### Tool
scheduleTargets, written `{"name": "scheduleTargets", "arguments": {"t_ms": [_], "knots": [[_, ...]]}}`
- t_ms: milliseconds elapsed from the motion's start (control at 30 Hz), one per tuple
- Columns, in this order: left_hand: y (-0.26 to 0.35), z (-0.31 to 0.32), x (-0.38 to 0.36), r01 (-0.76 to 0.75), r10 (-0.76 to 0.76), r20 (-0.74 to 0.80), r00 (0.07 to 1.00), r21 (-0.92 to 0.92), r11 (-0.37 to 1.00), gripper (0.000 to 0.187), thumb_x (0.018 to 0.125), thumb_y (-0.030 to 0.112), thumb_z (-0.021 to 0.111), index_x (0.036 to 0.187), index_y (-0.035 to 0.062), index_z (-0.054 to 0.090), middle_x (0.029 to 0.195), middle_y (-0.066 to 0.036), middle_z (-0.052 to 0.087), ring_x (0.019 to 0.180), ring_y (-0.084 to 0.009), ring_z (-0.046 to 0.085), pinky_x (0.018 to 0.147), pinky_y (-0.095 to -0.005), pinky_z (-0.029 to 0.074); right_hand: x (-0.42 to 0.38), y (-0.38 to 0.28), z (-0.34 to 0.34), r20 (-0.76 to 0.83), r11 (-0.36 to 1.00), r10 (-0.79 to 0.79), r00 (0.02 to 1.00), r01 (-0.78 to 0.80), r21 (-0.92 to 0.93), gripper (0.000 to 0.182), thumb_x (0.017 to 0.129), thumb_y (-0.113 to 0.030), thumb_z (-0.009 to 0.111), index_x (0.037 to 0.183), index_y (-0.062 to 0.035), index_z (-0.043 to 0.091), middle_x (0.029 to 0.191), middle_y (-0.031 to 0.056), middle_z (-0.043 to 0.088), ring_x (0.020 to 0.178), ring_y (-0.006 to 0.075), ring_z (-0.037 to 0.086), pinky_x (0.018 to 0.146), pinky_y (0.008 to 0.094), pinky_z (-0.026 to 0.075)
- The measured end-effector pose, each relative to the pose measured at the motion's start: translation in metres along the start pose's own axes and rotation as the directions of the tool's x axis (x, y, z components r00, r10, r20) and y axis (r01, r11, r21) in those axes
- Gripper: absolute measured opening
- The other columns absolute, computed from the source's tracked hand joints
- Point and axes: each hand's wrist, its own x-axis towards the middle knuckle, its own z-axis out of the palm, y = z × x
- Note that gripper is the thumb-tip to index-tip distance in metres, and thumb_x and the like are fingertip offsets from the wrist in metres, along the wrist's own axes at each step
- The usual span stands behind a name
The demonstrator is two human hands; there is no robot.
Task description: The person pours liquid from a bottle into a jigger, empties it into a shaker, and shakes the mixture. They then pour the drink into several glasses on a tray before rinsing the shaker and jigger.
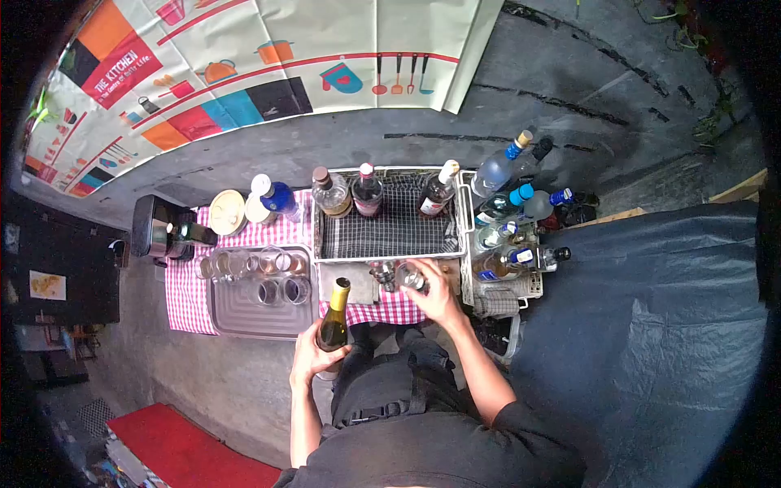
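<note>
My left hand (309, 355) is wrapped round a green wine bottle (334, 315) with yellow foil on its neck. The bottle stands nearly upright in front of my body, its mouth uncovered. My right hand (438, 299) has its fingers closed on a small clear glass (412, 277) at the front of the table. Just left of that glass is another small glass (382, 275), dark-looking and partly hard to make out. Both are beside a grey cloth (351, 281) on the red checked tablecloth (382, 311).
A white wire crate (390, 259) lined with checked cloth holds several bottles. Left of it, a grey tray (259, 313) carries several glasses. A black coffee machine (154, 228) stands at the far left. Many bottles, including a blue-capped bottle (503, 205), crowd the right rack.
</note>
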Motion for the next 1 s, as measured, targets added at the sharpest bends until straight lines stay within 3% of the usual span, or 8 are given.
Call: {"name": "scheduleTargets", "arguments": {"t_ms": [100,167,300,400,833,900,967,1000], "knots": [[-0.009,-0.001,-0.008,-0.038,0.034,-0.084,0.996,-0.047,0.998,0.063,0.061,0.026,0.089,0.113,0.0002,0.064,0.092,-0.01,0.072,0.086,-0.0179,0.068,0.085,-0.0371,0.055,-0.006,-0.008,0.043,0.057,0.996,-0.066,0.996,0.069,-0.05,0.056,0.078,-0.011,0.084,0.129,-0.003,0.061,0.127,0.0187,0.064,0.117,0.0329,0.062,0.101,0.0426,0.051],[-0.01,-0.004,-0.015,-0.051,0.038,-0.159,0.986,-0.073,0.996,0.062,0.061,0.03,0.092,0.107,0.0002,0.064,0.09,-0.016,0.073,0.084,-0.0263,0.073,0.08,-0.0396,0.057,-0.007,0.0,0.077,0.098,0.984,-0.126,0.987,0.137,-0.118,0.061,0.076,-0.009,0.084,0.131,-0.0034,0.059,0.126,0.0181,0.065,0.118,0.034,0.061,0.103,0.0435,0.049],[-0.021,-0.009,-0.029,-0.001,-0.021,-0.222,0.975,-0.098,0.995,0.058,0.063,0.029,0.091,0.105,0.0003,0.063,0.089,-0.016,0.073,0.082,-0.0255,0.073,0.078,-0.0387,0.057,-0.004,0.028,0.148,0.066,0.998,-0.063,0.996,0.062,0.009,0.057,0.075,-0.003,0.081,0.127,-0.0019,0.055,0.121,0.0201,0.063,0.114,0.0394,0.062,0.098,0.0448,0.052],[-0.03,-0.014,-0.037,-0.049,0.012,-0.267,0.964,-0.13,0.99,0.058,0.064,0.029,0.09,0.106,-0.0003,0.064,0.089,-0.016,0.073,0.083,-0.026,0.074,0.079,-0.039,0.057,0.004,0.046,0.177,0.076,0.991,-0.084,0.994,0.091,-0.102,0.058,0.076,0.0,0.078,0.128,-0.0014,0.052,0.121,0.0219,0.06,0.111,0.0426,0.062,0.094,0.0461,0.053],[-0.044,-0.052,-0.035,-0.099,0.073,-0.21,0.975,-0.117,0.988,0.056,0.063,0.029,0.091,0.101,-0.0006,0.063,0.087,-0.016,0.073,0.081,-0.0257,0.073,0.077,-0.0387,0.057,0.016,0.031,0.209,0.078,0.976,-0.02,0.997,0.037,-0.213,0.061,0.078,-0.006,0.079,0.131,0.0005,0.05,0.123,0.0224,0.06,0.108,0.0433,0.064,0.092,0.049,0.055],[-0.043,-0.059,-0.033,-0.099,0.082,-0.186,0.979,-0.087,0.991,0.056,0.063,0.028,0.091,0.102,-0.0001,0.063,0.087,-0.016,0.073,0.081,-0.0243,0.073,0.078,-0.0381,0.057,0.014,0.02,0.197,0.047,0.97,-0.023,0.999,0.033,-0.239,0.062,0.075,-0.007,0.081,0.129,0.0019,0.051,0.121,0.0229,0.06,0.106,0.0425,0.065,0.091,0.0476,0.055],[-0.045,-0.062,-0.029,-0.102,0.085,-0.179,0.98,-0.087,0.991,0.056,0.063,0.028,0.092,0.102,-0.0002,0.063,0.087,-0.016,0.073,0.081,-0.024,0.073,0.078,-0.038,0.057,0.019,0.0,0.181,-0.038,0.989,0.119,0.992,-0.121,-0.088,0.06,0.075,-0.007,0.083,0.126,0.0009,0.053,0.117,0.0233,0.062,0.104,0.0422,0.065,0.09,0.047,0.057],[-0.046,-0.063,-0.029,-0.098,0.082,-0.172,0.982,-0.087,0.991,0.056,0.063,0.028,0.092,0.102,-0.0002,0.063,0.088,-0.015,0.073,0.082,-0.0237,0.073,0.078,-0.0378,0.057,0.025,0.003,0.174,-0.1,0.989,0.029,0.995,-0.043,-0.139,0.059,0.075,-0.007,0.082,0.125,-0.0009,0.053,0.114,0.0231,0.063,0.101,0.0413,0.066,0.088,0.047,0.058]]}}
